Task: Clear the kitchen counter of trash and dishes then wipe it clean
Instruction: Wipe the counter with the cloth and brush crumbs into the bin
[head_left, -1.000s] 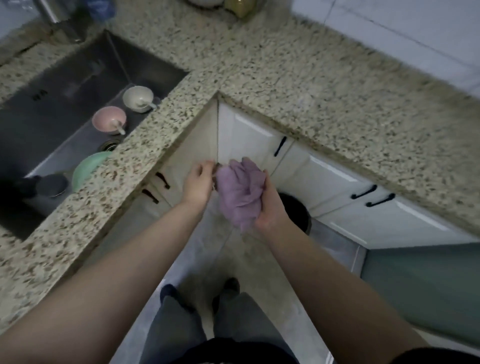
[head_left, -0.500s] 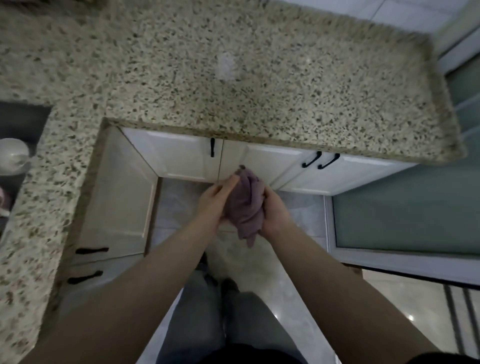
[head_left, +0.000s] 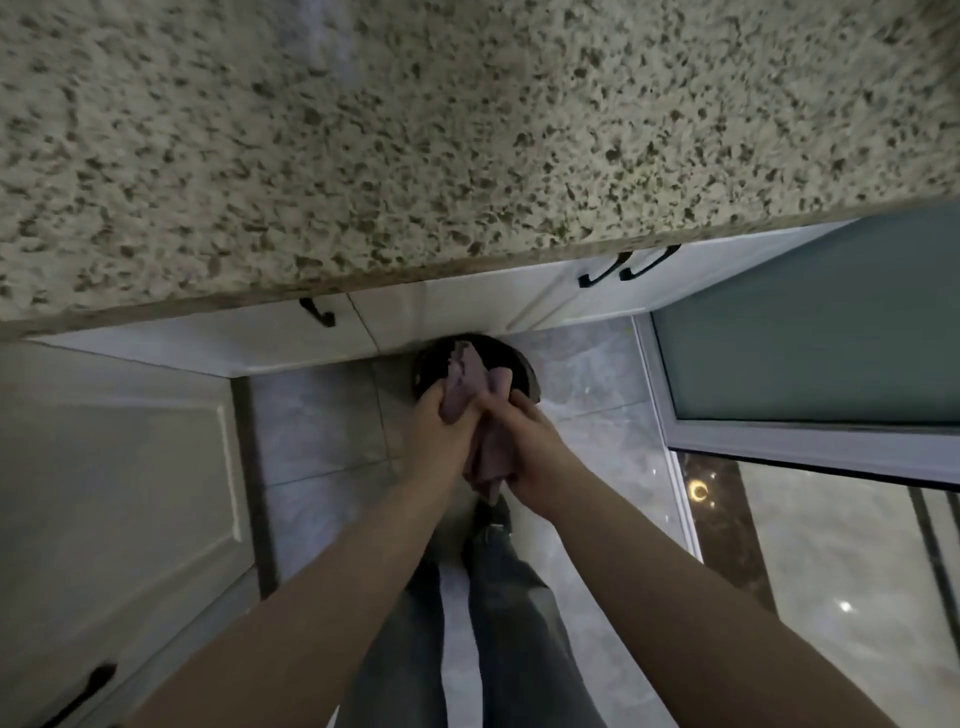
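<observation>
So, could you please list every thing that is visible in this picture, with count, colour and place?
counter: 1, speckled beige stone, top half of view
cabinet doors: several, white with black handles, under the counter and at left
bin: 1, dark and round, on the floor by the cabinets, mostly hidden behind the cloth
floor: grey marbled tiles, below
glass door: 1, frosted greenish, at right
cloth: 1, purple, bunched between both hands above the bin
legs: 2, grey trousers, bottom centre
left hand: 1, grips the cloth
right hand: 1, grips the cloth

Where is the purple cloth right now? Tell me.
Head view, centre: the crumpled purple cloth is gripped between left hand and right hand, above the dark round bin.
</observation>
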